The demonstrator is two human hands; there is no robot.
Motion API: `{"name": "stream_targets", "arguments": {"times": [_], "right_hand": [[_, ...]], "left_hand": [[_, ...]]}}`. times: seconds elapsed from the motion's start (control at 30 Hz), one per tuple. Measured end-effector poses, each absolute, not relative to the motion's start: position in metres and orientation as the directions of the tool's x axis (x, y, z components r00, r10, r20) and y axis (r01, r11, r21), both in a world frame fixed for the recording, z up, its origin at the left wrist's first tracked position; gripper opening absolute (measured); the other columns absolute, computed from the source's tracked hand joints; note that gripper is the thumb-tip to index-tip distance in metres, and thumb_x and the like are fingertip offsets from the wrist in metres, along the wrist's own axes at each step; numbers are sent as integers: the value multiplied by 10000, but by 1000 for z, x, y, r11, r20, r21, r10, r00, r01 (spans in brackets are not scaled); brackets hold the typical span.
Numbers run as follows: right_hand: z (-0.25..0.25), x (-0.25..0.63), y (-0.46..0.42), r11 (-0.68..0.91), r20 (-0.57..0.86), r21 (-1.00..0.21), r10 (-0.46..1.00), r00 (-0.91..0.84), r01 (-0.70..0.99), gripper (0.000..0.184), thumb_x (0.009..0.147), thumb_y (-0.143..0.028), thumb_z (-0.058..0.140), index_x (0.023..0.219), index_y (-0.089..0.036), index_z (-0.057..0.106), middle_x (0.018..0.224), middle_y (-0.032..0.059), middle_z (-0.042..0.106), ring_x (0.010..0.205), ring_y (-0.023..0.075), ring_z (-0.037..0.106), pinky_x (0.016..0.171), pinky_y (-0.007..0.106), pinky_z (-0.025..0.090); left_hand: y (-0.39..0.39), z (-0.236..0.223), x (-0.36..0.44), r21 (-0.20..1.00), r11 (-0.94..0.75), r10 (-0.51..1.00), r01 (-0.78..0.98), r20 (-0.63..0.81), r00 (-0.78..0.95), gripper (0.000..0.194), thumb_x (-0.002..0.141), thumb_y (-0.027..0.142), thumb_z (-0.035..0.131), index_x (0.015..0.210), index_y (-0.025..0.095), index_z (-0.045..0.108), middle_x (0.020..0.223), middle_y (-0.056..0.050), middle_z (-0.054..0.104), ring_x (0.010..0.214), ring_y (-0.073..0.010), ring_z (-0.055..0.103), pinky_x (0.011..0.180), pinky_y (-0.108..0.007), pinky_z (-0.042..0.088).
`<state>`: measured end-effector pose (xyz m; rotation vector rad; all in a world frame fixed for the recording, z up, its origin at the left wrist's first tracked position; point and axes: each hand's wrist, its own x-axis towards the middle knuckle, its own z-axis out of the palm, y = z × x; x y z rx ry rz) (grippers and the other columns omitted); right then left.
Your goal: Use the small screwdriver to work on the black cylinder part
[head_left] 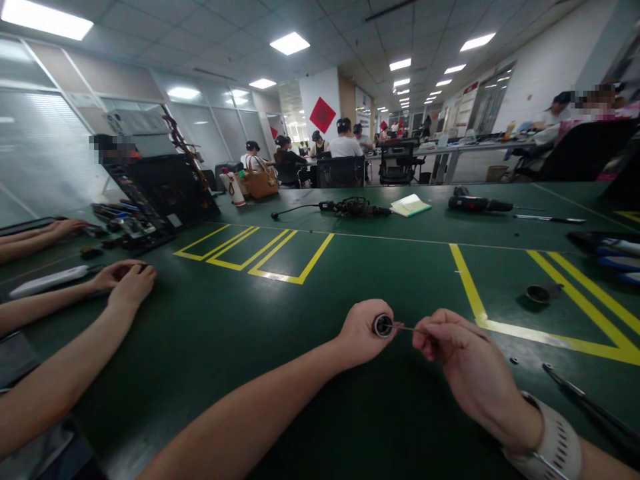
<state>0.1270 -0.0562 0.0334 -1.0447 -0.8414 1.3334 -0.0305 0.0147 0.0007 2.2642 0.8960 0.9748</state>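
My left hand [366, 333] is wrapped round a dark cylindrical part [383, 325], whose round open end with a bright metal rim faces me. Most of that part is hidden in the palm. Just to the right, the fingers of my right hand [453, 350] pinch a thin metal rod [407, 328]. Its far tip reaches the rim of the cylinder; whether it goes inside I cannot tell. Both hands are above the green table [280, 373]. A pale watch band is on my right wrist.
On the right lie a small dark cup-shaped part [539, 293], a tiny ring [514, 361] and a slender dark metal tool [580, 393]. Farther back are a power screwdriver [480, 202], a notepad [411, 205] and a cable bundle [353, 207]. A co-worker's hands [125, 283] are at left.
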Motion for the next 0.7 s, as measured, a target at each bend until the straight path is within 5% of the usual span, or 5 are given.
{"name": "stream_targets", "arguments": {"times": [0.23,0.53,0.7], "right_hand": [[34,129,-60,154,153,-988,987,44,-17,140,728,-198,581,594,-205,622,616,13,603,615,172,514,567,304,376],[37,125,-57,-72,-98,-950,993,69,-302,116,630,-207,607,517,-192,589,549,28,603,536,158,496,512,289,377],[36,128,-60,79,64,-981,994,94,-177,133,691,-196,577,561,-208,602,587,12,606,592,168,514,546,298,381]], "left_hand": [[15,1,-29,633,-632,766,446,423,484,230,763,266,609,602,164,480,603,36,468,546,-88,422,520,-212,341],[15,0,-29,680,-634,752,370,427,503,225,758,252,612,605,163,473,615,34,472,556,-87,435,533,-209,358],[16,0,-29,668,-638,749,383,424,509,200,761,247,606,628,163,484,628,33,480,567,-90,446,545,-211,365]]}}
